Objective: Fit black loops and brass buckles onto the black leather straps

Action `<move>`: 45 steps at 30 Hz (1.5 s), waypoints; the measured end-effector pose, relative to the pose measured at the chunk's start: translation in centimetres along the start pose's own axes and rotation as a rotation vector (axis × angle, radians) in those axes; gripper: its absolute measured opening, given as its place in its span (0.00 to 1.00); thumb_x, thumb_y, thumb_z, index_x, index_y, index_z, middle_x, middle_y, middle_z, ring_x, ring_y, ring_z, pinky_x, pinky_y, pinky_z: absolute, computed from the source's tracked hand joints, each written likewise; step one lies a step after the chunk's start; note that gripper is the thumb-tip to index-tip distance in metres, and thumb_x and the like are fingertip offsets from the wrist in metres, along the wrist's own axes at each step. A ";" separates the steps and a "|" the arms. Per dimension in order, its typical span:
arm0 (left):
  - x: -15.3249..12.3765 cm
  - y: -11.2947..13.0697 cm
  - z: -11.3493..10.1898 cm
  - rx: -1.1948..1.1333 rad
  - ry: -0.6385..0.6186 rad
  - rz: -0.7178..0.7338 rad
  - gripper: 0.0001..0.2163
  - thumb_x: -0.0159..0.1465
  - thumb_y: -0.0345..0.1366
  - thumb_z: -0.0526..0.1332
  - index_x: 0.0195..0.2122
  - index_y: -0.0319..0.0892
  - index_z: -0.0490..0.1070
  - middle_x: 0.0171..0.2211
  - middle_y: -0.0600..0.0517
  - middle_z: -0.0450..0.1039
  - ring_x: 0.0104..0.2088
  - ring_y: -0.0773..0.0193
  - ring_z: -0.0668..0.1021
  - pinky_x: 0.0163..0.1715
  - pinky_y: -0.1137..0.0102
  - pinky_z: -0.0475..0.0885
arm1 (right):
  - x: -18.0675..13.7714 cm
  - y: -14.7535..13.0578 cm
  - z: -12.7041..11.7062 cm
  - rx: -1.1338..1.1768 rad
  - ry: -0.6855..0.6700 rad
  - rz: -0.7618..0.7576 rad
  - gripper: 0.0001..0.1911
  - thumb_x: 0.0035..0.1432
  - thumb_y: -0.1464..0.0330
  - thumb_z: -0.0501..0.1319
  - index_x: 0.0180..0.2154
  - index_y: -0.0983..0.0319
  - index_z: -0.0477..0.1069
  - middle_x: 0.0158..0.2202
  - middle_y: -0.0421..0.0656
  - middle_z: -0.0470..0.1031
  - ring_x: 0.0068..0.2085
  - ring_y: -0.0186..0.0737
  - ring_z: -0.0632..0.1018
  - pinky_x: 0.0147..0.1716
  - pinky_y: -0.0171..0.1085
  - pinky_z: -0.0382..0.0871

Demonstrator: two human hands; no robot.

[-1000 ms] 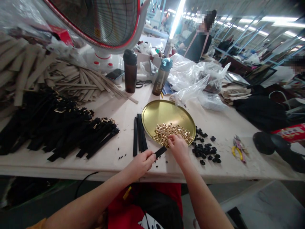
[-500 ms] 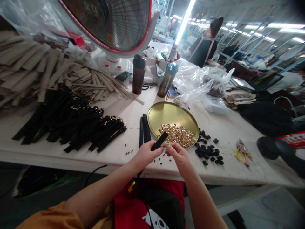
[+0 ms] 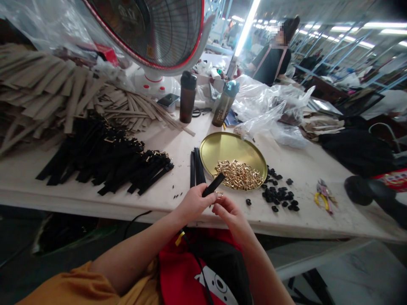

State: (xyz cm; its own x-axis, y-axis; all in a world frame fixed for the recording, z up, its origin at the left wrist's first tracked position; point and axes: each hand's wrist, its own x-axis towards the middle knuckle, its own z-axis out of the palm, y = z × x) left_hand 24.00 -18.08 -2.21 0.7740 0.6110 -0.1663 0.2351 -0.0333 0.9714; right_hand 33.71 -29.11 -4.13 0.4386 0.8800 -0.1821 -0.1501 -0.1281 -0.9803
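My left hand (image 3: 194,203) is closed round a short black strap (image 3: 213,184), whose free end points up and right toward the tray. At the left thumb tip sits a small gold buckle (image 3: 218,195), between the two hands. My right hand (image 3: 228,211) is just below the buckle, fingers curled and pressed together; what they pinch is hidden. Behind the hands, a round gold tray (image 3: 219,146) bears a heap of gold buckles (image 3: 240,176). Longer black strips (image 3: 197,167) lie by the tray's left edge. Small black pieces (image 3: 276,195) are scattered to its right.
Finished-looking black straps with gold buckles (image 3: 108,156) are piled at left, with beige strips (image 3: 41,89) behind. A fan (image 3: 152,34), two bottles (image 3: 188,97) and plastic bags (image 3: 270,106) stand at the back. Pliers (image 3: 323,197) lie right. A person (image 3: 270,63) is in the background.
The view has shifted slightly. My right fingers have dropped below the left thumb, and the gold buckle now shows between the hands. A single black piece now lies on the table right of my right hand.
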 end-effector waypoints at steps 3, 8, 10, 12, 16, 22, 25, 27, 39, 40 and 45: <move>0.1 -0.2 0.3 0.003 -0.042 0.014 0.10 0.56 0.41 0.55 0.29 0.37 0.66 0.23 0.56 0.64 0.26 0.69 0.66 0.26 0.76 0.60 | 0.1 0.3 -0.1 0.114 0.062 0.028 0.11 0.51 0.62 0.61 0.37 0.59 0.69 0.29 0.38 0.69 0.29 0.33 0.69 0.33 0.34 0.63; -0.7 -0.2 0.9 0.193 -0.039 0.109 0.09 0.58 0.41 0.53 0.30 0.40 0.66 0.23 0.55 0.66 0.25 0.68 0.67 0.25 0.75 0.59 | 0.7 0.6 0.1 0.378 0.104 0.109 0.07 0.47 0.66 0.63 0.31 0.59 0.69 0.25 0.35 0.66 0.24 0.28 0.65 0.25 0.29 0.59; -1.0 -0.1 1.0 0.304 -0.055 0.169 0.09 0.59 0.40 0.52 0.30 0.41 0.67 0.24 0.55 0.66 0.25 0.68 0.68 0.25 0.75 0.58 | 0.8 0.9 0.3 0.458 0.136 0.135 0.08 0.45 0.67 0.64 0.31 0.59 0.68 0.24 0.34 0.65 0.22 0.28 0.63 0.22 0.29 0.58; -1.1 -0.1 1.1 0.330 -0.070 0.180 0.08 0.59 0.39 0.52 0.30 0.41 0.67 0.24 0.55 0.66 0.26 0.68 0.67 0.25 0.75 0.58 | 0.7 1.2 0.3 0.467 0.161 0.137 0.09 0.45 0.67 0.64 0.32 0.58 0.68 0.22 0.33 0.64 0.21 0.28 0.62 0.21 0.29 0.57; -0.3 -0.5 1.0 0.145 -0.027 0.074 0.09 0.58 0.40 0.54 0.29 0.40 0.65 0.23 0.56 0.63 0.25 0.69 0.66 0.25 0.75 0.59 | 0.2 1.5 0.0 0.276 0.114 0.090 0.08 0.50 0.64 0.61 0.32 0.60 0.68 0.20 0.34 0.61 0.21 0.29 0.61 0.23 0.30 0.56; 0.0 -0.7 1.1 0.007 -0.056 0.005 0.08 0.55 0.38 0.55 0.26 0.38 0.64 0.23 0.57 0.61 0.25 0.70 0.64 0.26 0.76 0.60 | -0.9 1.0 -0.6 0.048 -0.024 0.073 0.11 0.46 0.62 0.64 0.32 0.61 0.70 0.27 0.38 0.68 0.29 0.34 0.66 0.30 0.33 0.60; -0.5 -0.9 1.4 0.027 -0.056 0.013 0.08 0.56 0.38 0.54 0.28 0.38 0.65 0.22 0.57 0.62 0.25 0.70 0.65 0.25 0.75 0.59 | -1.3 1.1 -0.6 0.013 -0.026 0.063 0.13 0.51 0.58 0.60 0.28 0.62 0.70 0.25 0.39 0.67 0.28 0.34 0.66 0.29 0.34 0.61; -0.7 -0.9 1.7 0.017 -0.056 0.007 0.08 0.55 0.38 0.54 0.27 0.38 0.64 0.21 0.57 0.62 0.24 0.70 0.64 0.24 0.76 0.59 | -1.5 1.4 -0.5 0.012 0.013 0.046 0.17 0.54 0.56 0.56 0.26 0.63 0.70 0.23 0.39 0.67 0.27 0.34 0.66 0.28 0.34 0.61; -1.3 -0.9 2.3 -0.218 -0.063 -0.096 0.09 0.55 0.39 0.54 0.24 0.40 0.60 0.17 0.59 0.57 0.18 0.74 0.59 0.19 0.76 0.55 | -1.9 2.8 0.4 -0.085 0.157 -0.031 0.20 0.57 0.55 0.53 0.22 0.62 0.65 0.17 0.36 0.60 0.21 0.31 0.61 0.21 0.32 0.54; -1.4 -0.9 2.2 -0.129 -0.039 -0.037 0.09 0.56 0.39 0.54 0.24 0.40 0.60 0.19 0.58 0.58 0.20 0.73 0.61 0.21 0.76 0.57 | -2.0 2.8 0.4 -0.018 0.134 0.020 0.20 0.57 0.55 0.52 0.22 0.62 0.65 0.17 0.36 0.59 0.21 0.30 0.61 0.21 0.32 0.53; -1.3 -0.9 2.3 -0.073 -0.057 0.003 0.08 0.56 0.38 0.54 0.24 0.39 0.61 0.19 0.58 0.59 0.21 0.72 0.62 0.22 0.76 0.58 | -2.5 2.8 0.1 0.048 0.096 0.101 0.19 0.57 0.55 0.52 0.24 0.62 0.65 0.16 0.35 0.59 0.19 0.29 0.59 0.19 0.32 0.51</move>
State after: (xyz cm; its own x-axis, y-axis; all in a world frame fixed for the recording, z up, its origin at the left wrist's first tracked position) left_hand 24.12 -20.66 -3.21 0.8073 0.5650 -0.1704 0.1903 0.0241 0.9814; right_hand 32.15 -31.64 -6.43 0.5015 0.8155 -0.2888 -0.2392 -0.1901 -0.9522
